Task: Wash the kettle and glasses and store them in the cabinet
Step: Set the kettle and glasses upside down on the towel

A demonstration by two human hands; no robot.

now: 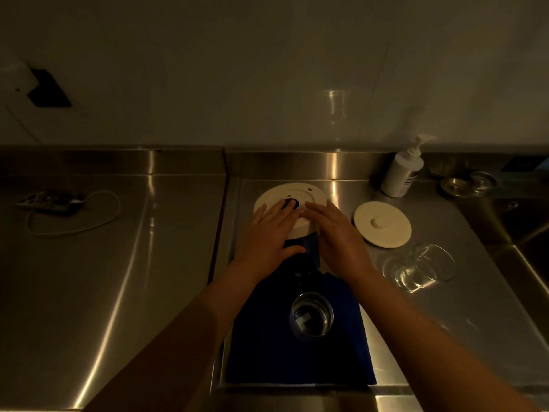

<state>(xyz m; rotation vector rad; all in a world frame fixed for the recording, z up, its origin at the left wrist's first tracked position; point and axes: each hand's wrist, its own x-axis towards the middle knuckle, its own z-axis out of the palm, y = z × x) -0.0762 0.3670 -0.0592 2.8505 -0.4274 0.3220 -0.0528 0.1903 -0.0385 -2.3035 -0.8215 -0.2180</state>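
Both my hands rest on the upturned kettle, at 12 o'clock on the blue cloth.

Largest first: the brushed stainless counter [104, 263] gleams smooth, with bare room at 9 o'clock. The dark blue cloth [267, 352] lies square near the front edge. On it the cream kettle [292, 194] stands inverted, round base up. My left hand [267, 233] lies flat on it, fingers straight, thumb spread; my right hand [335, 233] touches its side, fingers extended. The round cream lid [382, 224] sits at 2 o'clock. One clear glass [312, 316] stands on the cloth; another glass [424, 267] lies tipped at 3 o'clock.
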